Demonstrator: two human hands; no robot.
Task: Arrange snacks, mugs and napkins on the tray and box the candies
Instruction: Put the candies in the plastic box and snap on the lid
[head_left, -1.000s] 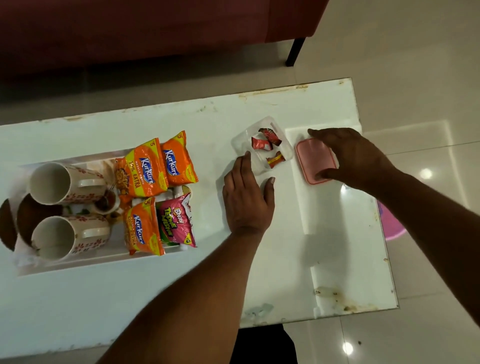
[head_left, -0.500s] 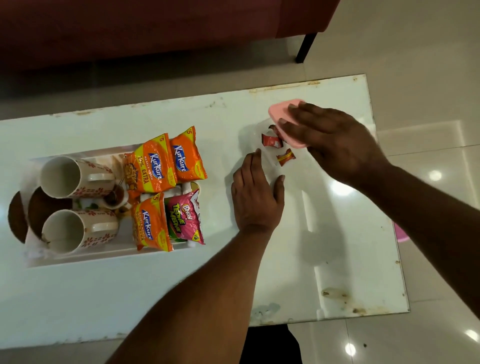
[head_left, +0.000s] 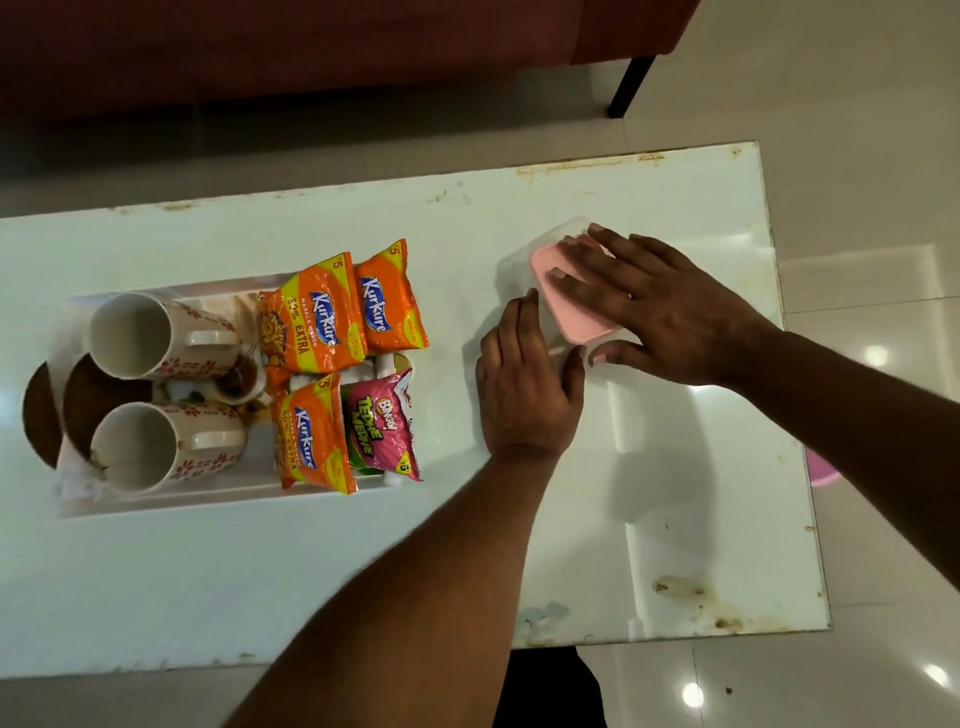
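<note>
A pink lid (head_left: 566, 304) lies on top of the clear plastic candy box (head_left: 519, 260) on the white table; the candies inside are hidden. My right hand (head_left: 654, 306) lies flat on the lid, fingers spread. My left hand (head_left: 524, 384) rests against the box's near left side, fingers against its wall. To the left stands a white tray (head_left: 171, 501) with two floral mugs (head_left: 156, 338) lying on their sides, orange Kurkure packets (head_left: 311, 319), a pink Bingo packet (head_left: 382, 421) and white napkins (head_left: 72, 483).
The white table (head_left: 260, 571) has chipped, rust-stained edges and ends close on the right. A small glass (head_left: 236, 376) sits between the mugs. Dark red sofa (head_left: 311, 52) with a black leg stands beyond. Something pink (head_left: 821, 470) lies on the floor at right.
My right hand lifted the pink lid from the table beside the box, carried it left over the box and laid it on top. The candies are now covered. My left hand stayed by the box.
</note>
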